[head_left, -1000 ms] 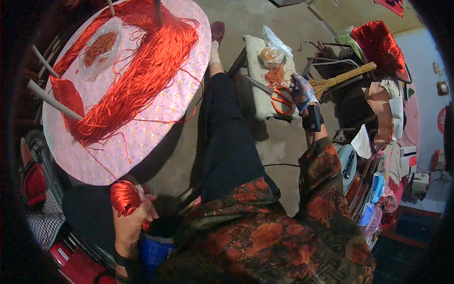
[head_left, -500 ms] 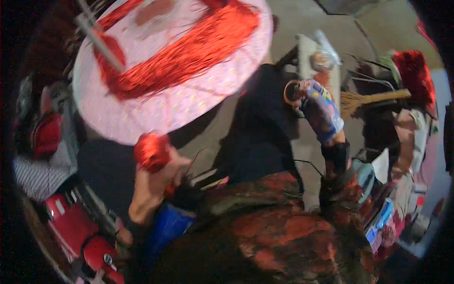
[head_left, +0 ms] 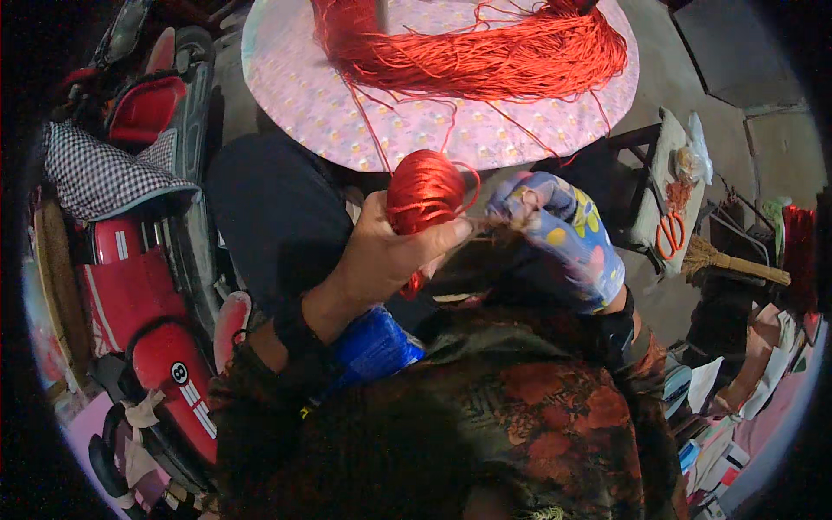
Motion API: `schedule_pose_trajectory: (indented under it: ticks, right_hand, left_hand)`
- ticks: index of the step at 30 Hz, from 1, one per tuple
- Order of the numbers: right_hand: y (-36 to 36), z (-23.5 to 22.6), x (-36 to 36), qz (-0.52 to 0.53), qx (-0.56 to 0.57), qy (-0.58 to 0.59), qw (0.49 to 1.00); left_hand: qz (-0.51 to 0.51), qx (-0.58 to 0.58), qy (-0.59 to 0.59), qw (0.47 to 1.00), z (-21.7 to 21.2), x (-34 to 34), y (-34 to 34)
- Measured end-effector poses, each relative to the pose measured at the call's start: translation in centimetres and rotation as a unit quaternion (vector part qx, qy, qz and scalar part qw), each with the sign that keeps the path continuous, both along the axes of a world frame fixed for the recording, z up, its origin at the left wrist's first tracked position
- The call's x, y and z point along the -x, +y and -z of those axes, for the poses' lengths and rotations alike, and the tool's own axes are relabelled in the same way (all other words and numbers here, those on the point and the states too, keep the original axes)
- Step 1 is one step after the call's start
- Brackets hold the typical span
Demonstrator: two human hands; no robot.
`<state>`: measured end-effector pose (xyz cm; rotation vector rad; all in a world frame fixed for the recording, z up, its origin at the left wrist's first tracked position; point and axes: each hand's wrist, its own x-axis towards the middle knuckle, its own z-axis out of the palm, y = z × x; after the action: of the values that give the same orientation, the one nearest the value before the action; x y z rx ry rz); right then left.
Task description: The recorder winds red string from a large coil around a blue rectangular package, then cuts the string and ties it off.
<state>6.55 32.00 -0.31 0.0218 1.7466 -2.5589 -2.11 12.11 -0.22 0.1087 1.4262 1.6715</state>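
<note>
One cord ball sits grasped in the left hand, just left of the gloved right hand, whose blurred hold I cannot tell, on the near side of the table.

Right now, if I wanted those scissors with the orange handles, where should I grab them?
Probably by the orange handles of the scissors, with your fingers coming from the person's side of the pale stool. The loops lie at that near end, easy to hook, while the blades point away toward the stool's far end.
</note>
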Motion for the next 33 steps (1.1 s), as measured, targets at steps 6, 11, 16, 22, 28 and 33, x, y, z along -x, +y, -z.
schedule_pose_trajectory:
  ticks: [6, 11, 16, 22, 28, 33]
  right_hand:
    - [-1.5, 0.7, -0.1, -0.113, 0.209, -0.062, 0.969]
    - [-1.2, -1.3, -0.9, -0.099, 0.028, -0.105, 0.989]
    - [-0.7, -1.8, -1.2, 0.033, -0.394, 0.104, 0.913]
    - [-3.0, -4.0, 2.8, -0.123, -0.629, 0.245, 0.728]
    - [-1.2, 0.1, 3.0, -0.115, -0.453, 0.141, 0.873]
    - [-1.2, 0.5, 1.3, -0.131, -0.387, -0.059, 0.911]
  left_hand:
    - [-0.019, -0.019, -0.022, 0.999, 0.3, -0.4, -0.7]
    - [0.018, -0.012, 0.009, 1.000, -0.6, -0.5, -1.5]
    - [0.074, -0.005, -0.010, 0.997, -0.7, 0.4, -1.7]
    - [0.138, 0.082, 0.061, 0.985, 1.0, -0.7, -1.6]
    - [0.086, 0.029, 0.179, 0.980, 1.2, -0.8, -2.0]
    - [0.035, 0.022, -0.052, 0.998, -0.5, 0.3, -1.9]
